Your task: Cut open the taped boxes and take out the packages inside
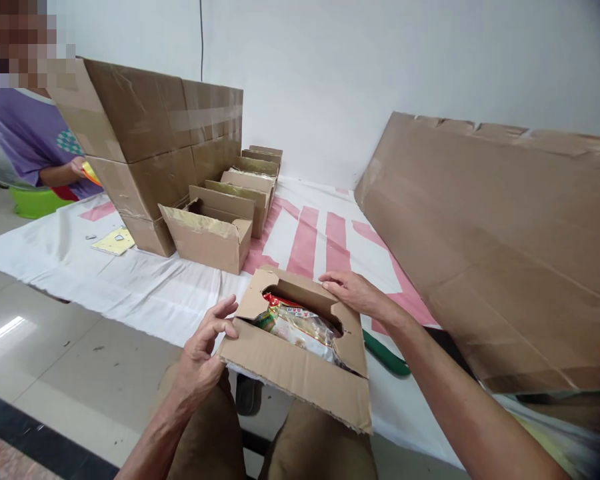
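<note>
A small cardboard box sits tilted toward me at the table's near edge, its front flap folded outward over my knees. Inside lie shiny plastic packets with red, green and white print, partly covered by the inner flaps. My left hand holds the box's left corner, thumb near the front flap and fingers along the side. Over the far right edge of the same box, my right hand rests with its fingers curled on the rim. A dark green object lies partly hidden beside the box.
Several opened boxes line up beyond mine, beside a stack of taped cartons. A large cardboard sheet leans at right. Across the cloth-covered table, a person in a purple shirt holds something yellow-orange.
</note>
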`<state>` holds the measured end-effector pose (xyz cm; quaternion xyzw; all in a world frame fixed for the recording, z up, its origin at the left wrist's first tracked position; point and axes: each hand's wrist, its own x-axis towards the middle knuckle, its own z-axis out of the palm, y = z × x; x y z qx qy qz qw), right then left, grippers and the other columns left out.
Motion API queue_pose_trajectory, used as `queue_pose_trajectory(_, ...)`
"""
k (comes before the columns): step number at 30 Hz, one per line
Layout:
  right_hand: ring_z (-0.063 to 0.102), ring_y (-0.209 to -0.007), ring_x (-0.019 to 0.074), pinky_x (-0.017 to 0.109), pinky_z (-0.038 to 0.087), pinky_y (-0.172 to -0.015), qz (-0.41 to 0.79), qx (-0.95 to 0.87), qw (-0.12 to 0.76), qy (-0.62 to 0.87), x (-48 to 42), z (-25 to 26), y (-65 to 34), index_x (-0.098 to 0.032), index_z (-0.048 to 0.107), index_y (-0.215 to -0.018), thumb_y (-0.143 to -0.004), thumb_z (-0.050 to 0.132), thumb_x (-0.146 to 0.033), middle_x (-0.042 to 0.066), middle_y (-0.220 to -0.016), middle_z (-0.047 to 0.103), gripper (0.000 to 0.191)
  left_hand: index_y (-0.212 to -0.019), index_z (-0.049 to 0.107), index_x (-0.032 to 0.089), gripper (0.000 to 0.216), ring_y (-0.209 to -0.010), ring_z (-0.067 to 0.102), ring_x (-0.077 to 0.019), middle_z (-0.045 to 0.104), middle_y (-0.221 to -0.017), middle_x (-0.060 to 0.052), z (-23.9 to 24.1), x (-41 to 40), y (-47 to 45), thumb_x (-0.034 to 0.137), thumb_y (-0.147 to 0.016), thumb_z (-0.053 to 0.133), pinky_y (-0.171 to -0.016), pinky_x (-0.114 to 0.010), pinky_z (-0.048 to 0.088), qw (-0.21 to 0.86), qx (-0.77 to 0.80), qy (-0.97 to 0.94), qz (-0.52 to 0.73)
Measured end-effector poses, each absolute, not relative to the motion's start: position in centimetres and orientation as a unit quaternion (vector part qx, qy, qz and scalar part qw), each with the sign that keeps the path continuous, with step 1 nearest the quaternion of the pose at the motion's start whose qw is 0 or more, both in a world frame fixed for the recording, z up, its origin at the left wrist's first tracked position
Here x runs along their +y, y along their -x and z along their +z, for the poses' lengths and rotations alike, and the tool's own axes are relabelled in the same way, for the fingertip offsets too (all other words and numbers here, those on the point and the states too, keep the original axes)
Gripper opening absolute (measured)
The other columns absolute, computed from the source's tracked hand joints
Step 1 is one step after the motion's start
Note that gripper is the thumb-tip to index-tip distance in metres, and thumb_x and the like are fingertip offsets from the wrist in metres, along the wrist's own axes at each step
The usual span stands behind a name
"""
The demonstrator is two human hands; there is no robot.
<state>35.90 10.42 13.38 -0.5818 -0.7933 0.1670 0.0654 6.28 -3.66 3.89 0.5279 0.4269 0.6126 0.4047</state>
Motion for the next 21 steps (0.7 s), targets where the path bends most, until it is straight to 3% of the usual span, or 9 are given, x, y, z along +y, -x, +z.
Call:
queue_pose_trajectory(2,0.071,-0.098,0.0247,0.036,0.051,-0.086,0.134,-0.8,0.102,0.576,9.8,13.9,-36.0,-0.023,0.076,-0.096,-0.094,0.049,-0.027,0.005,-0.105,0.079,0.027,-0.085,0.069,0.021,0.026,-0.136,0.054,-0.0355,0.054,-0.15,-0.017,3.7,-3.7,-6.3,0.047,-0.086,0.074,-0.108,-0.049,0.045,0.405,0.428,-0.526,0.613)
queue_pose_trajectory(5,0.066,-0.107,0.0287,0.043,0.049,-0.094,-0.011,-0.807,0.234,0.542,7.4,15.5,-35.4,-0.021,0.075,-0.1,-0.093,0.055,-0.027,0.009,-0.112,0.076,0.022,-0.086,0.068,0.021,0.029,-0.132,0.057,-0.0353,0.055,-0.149,-0.018,3.5,-3.6,-6.4,0.05,-0.085,0.073,-0.106,-0.047,0.047,0.407,0.423,-0.522,0.619)
queue_pose_trajectory(8,0.066,-0.1,0.0255,0.04,0.049,-0.09,-0.105,-0.833,0.314,0.444,3.8,17.1,-33.7,-0.021,0.075,-0.103,-0.098,0.054,-0.025,0.009,-0.107,0.074,0.023,-0.086,0.066,0.02,0.023,-0.131,0.059,-0.0349,0.055,-0.149,-0.018,3.5,-3.4,-6.7,0.043,-0.084,0.073,-0.105,-0.047,0.047,0.402,0.424,-0.524,0.62)
queue_pose_trajectory(10,0.066,-0.093,0.0228,0.036,0.05,-0.083,-0.1,-0.872,0.276,0.392,1.8,17.4,-32.3,-0.02,0.075,-0.101,-0.098,0.055,-0.024,0.008,-0.104,0.074,0.021,-0.086,0.064,0.021,0.014,-0.133,0.058,-0.0342,0.055,-0.15,-0.017,3.6,-3.3,-7.1,0.031,-0.082,0.072,-0.105,-0.046,0.047,0.381,0.435,-0.536,0.615)
queue_pose_trajectory(15,0.068,-0.087,0.0254,0.036,0.049,-0.077,-0.02,-0.891,0.032,0.453,0.9,15.5,-30.0,-0.018,0.075,-0.09,-0.095,0.06,-0.025,0.008,-0.092,0.077,0.017,-0.086,0.054,0.022,0.02,-0.133,0.059,-0.0297,0.06,-0.144,-0.017,3.2,-2.7,-8.1,0.01,-0.072,0.063,-0.1,-0.041,0.05,0.252,0.456,-0.597,0.61)
queue_pose_trajectory(17,0.068,-0.087,0.0244,0.036,0.048,-0.078,0.006,-0.88,0.035,0.473,1.4,15.2,-30.0,-0.018,0.075,-0.089,-0.097,0.054,-0.021,0.008,-0.09,0.077,0.023,-0.088,0.051,0.023,0.026,-0.128,0.063,-0.0279,0.063,-0.141,-0.016,2.7,-2.4,-8.3,0.005,-0.069,0.057,-0.098,-0.04,0.051,0.195,0.461,-0.617,0.607)
queue_pose_trajectory(21,0.066,-0.084,0.0231,0.036,0.048,-0.079,0.045,-0.85,0.183,0.493,1.5,16.4,-31.6,-0.02,0.074,-0.087,-0.096,0.05,-0.022,0.006,-0.087,0.077,0.025,-0.088,0.051,0.023,0.033,-0.121,0.068,-0.0253,0.071,-0.128,-0.013,2.2,-1.8,-8.9,-0.001,-0.066,0.049,-0.093,-0.037,0.053,0.097,0.476,-0.642,0.593)
